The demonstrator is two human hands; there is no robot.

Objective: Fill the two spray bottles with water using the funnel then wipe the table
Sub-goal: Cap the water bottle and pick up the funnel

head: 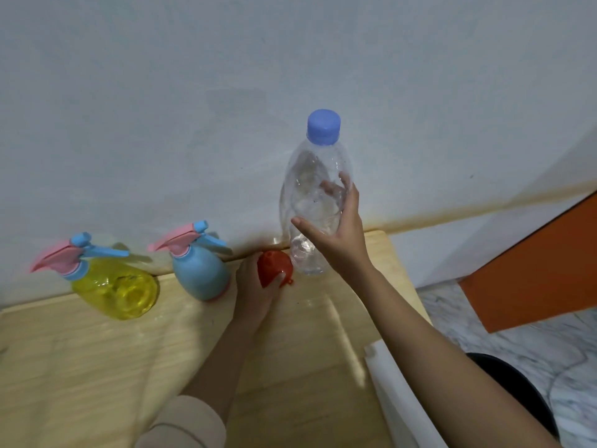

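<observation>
no readable text, labels, signs

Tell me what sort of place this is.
Probably a room in a home, not a workshop: a small wooden table stands against a plain painted wall, with marble-patterned floor tiles beside it.

A pale bluish wall (193, 76) meets a marbled grey-white floor (484, 312) beside orange furniture (533, 270).

Head-worn (near), down onto table (97, 367)
</observation>
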